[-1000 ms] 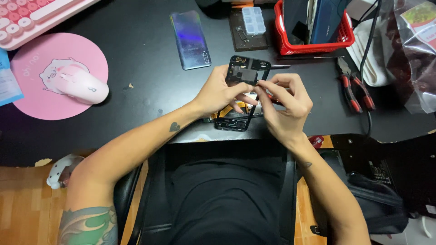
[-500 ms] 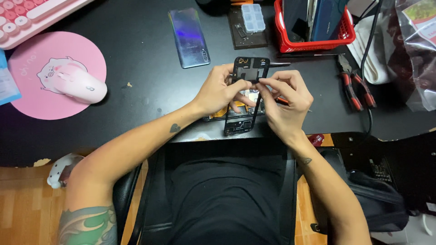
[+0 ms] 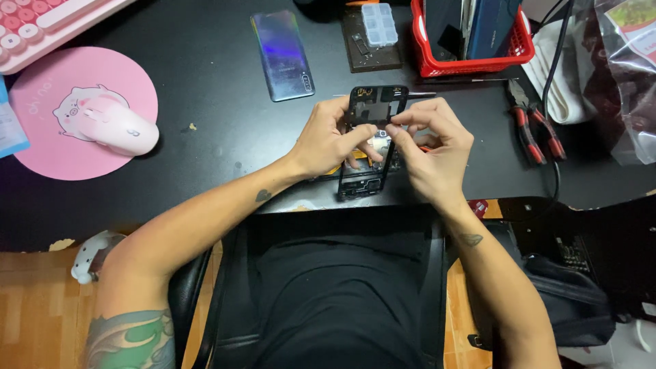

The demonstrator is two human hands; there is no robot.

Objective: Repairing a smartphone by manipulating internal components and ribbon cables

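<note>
An opened black phone body (image 3: 372, 109), its back cover off, stands lengthwise on the black desk (image 3: 205, 150) near the front edge. My left hand (image 3: 331, 137) grips its left side, thumb across the inner frame. My right hand (image 3: 434, 140) pinches a small part at the frame's middle with thumb and forefinger; the part is too small to tell. The phone's lower end (image 3: 359, 186) shows under both hands. Its shiny blue-grey back cover (image 3: 282, 55) lies flat to the upper left, apart from both hands.
A pink mouse (image 3: 113, 123) sits on a round pink pad (image 3: 75, 113), with a pink keyboard (image 3: 41, 27) at the far left. A clear parts box (image 3: 379, 24), a red basket (image 3: 471, 48) and red-handled pliers (image 3: 536, 130) lie at the right.
The phone body has turned from tilted to upright along the desk and shifted slightly away from me. Both hands stayed on it, the right fingers moving to its middle.
</note>
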